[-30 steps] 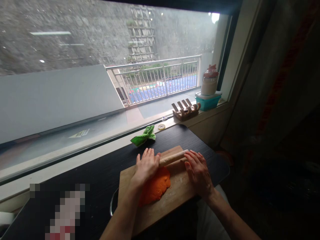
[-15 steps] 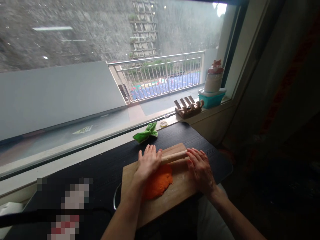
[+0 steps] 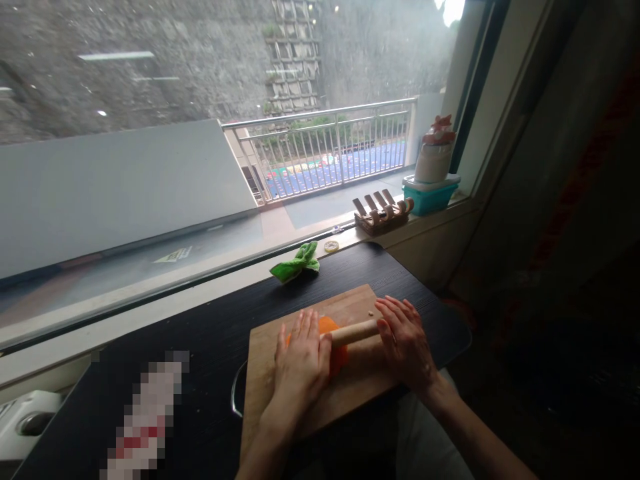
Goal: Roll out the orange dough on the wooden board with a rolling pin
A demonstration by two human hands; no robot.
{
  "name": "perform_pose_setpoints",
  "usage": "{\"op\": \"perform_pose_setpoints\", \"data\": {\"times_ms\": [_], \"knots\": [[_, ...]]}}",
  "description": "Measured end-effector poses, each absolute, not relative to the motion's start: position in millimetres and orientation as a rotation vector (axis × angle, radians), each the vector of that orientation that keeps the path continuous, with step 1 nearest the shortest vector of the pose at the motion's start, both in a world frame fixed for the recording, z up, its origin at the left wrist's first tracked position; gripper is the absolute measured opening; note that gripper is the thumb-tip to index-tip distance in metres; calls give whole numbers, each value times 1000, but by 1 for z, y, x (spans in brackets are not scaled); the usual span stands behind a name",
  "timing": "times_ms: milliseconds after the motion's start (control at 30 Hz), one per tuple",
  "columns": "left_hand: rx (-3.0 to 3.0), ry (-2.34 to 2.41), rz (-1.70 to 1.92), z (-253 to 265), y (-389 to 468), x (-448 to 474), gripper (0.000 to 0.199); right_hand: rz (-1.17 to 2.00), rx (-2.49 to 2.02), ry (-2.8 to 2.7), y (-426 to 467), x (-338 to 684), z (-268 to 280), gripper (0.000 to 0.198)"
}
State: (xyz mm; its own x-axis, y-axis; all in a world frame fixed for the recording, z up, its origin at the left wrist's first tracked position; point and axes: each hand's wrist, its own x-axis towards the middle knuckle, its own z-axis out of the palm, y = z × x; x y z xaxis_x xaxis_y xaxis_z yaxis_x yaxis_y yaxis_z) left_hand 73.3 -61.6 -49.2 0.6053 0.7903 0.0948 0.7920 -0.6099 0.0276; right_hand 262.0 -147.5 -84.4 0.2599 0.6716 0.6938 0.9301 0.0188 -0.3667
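Note:
A pale wooden rolling pin lies across flattened orange dough on a wooden cutting board. My left hand rests palm down over the pin's left end and part of the dough, its fingers stretched forward. At the pin's right end lies my right hand, fingers extended over it and the thumb on the near side. Both hands touch the pin with flat fingers rather than wrapping round it. The pin's two ends and the dough's left part are hidden beneath the hands.
The board lies on a dark table by a window. Behind it is a crumpled green cloth. On the sill stand a wooden rack and a teal box with a jar on top. A metal handle shows beside the board.
The rolling pin and both hands have moved back toward me; the pin now crosses the dough instead of lying beyond it. Orange dough shows on the pin's far side.

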Motion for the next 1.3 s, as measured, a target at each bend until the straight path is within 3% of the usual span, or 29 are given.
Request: {"op": "perform_pose_setpoints", "data": {"times_ms": [200,500,767,1033,1300], "knots": [[-2826,-1488,-53,-23,7,122,47,-417,-1755,-1527,-147,261,-83,31],[-2757,-1104,-361,-63,-96,42,51,-346,-1762,-1649,-149,234,-60,34],[-2672,-1178,-394,-52,-72,48,49,-171,-2016,-1664,-71,214,-54,40],[-2620,-717,-642,-75,-111,19,50,-324,-1915,-1758,-155,206,-80,45],[-2677,-1281,-393,-39,-60,56,47,-132,-2058,-1761,-53,216,-51,49]]}}
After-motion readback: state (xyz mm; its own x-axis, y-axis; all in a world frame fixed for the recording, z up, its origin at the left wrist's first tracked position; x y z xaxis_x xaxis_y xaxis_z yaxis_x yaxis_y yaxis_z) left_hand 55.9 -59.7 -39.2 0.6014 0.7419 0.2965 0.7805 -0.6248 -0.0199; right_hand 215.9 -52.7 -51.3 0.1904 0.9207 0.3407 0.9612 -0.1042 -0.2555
